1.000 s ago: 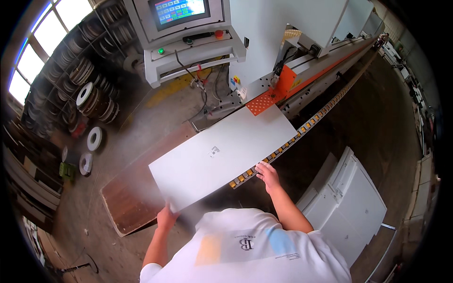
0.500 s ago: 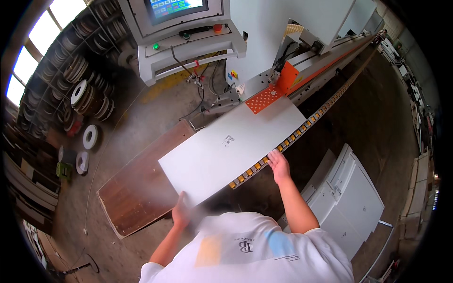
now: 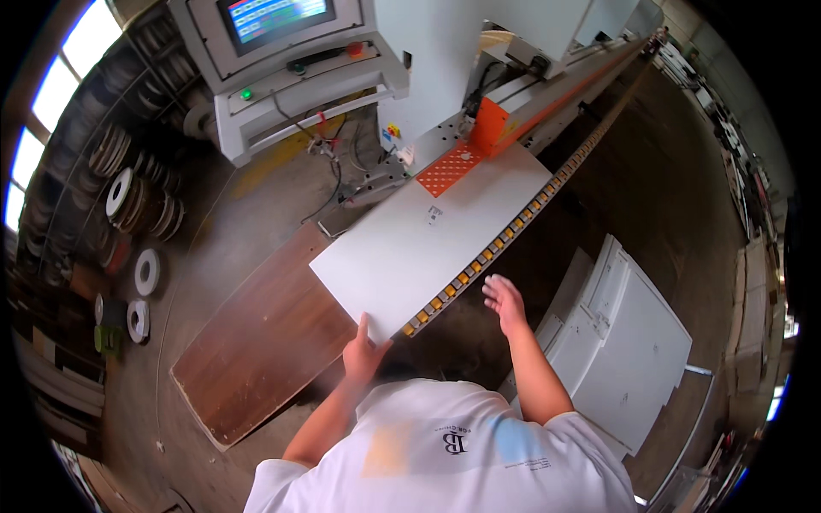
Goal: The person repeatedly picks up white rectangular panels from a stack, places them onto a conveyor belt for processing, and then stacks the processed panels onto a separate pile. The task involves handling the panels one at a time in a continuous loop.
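A long white panel (image 3: 428, 248) lies slantwise on the machine bed, its far part beside an orange plate with white dots (image 3: 449, 171). At the panel's near end, my left hand (image 3: 363, 352) grips the corner, one digit laid on the top face; its other fingers are partly hidden. My right hand (image 3: 506, 306) is in the air to the right of the roller rail (image 3: 475, 267), touching nothing, fingers loosely bent and apart. Yellow rollers line this rail along the panel's right edge.
A control console (image 3: 299, 77) with a lit screen stands at upper left. The brown board (image 3: 265, 342) lies left of the panel. White panels (image 3: 616, 342) are stacked at right. Rolls of edging (image 3: 147, 272) lie on the floor and fill a rack at far left.
The white panel has slid away from me along the rail, with my left hand following at its near end. My right hand has come off the rail's edge.
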### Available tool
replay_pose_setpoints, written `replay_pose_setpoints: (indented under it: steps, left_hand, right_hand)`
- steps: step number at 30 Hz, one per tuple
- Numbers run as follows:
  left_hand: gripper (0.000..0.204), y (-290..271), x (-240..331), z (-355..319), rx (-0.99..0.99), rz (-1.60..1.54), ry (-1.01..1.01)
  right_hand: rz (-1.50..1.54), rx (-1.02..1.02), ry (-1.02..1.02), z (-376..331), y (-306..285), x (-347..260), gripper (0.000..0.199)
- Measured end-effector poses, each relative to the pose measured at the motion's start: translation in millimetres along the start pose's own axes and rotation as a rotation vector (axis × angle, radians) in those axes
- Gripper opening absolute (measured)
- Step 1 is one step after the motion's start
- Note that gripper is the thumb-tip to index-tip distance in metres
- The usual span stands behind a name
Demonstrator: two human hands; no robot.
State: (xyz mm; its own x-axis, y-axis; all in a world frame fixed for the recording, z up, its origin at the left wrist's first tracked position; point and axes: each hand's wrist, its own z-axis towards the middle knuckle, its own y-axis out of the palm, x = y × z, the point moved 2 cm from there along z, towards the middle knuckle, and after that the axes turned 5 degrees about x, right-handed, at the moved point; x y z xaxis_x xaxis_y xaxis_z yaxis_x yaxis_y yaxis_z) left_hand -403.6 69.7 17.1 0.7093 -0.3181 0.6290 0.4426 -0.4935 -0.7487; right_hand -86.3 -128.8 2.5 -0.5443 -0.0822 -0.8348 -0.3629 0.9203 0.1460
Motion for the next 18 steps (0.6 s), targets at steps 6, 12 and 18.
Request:
replay_pose_setpoints:
  steps: [6, 12, 18]
  left_hand:
    - [0.094, 30.9, 29.2, 37.0, -0.063, 0.157, 0.219]
    - [0.089, 43.4, 83.9, 56.9, -0.221, 0.121, 0.197]
    - [0.060, 84.7, 132.6, 51.4, -0.219, 0.062, 0.381]
  right_hand:
    - [-0.027, 0.236, 0.194, -72.7, -107.2, 73.8, 0.040]
    - [0.137, 0.445, 0.263, -123.7, -199.6, 121.7, 0.040]
    - [0.390, 0.589, 0.214, -130.2, -272.4, 157.1, 0.035]
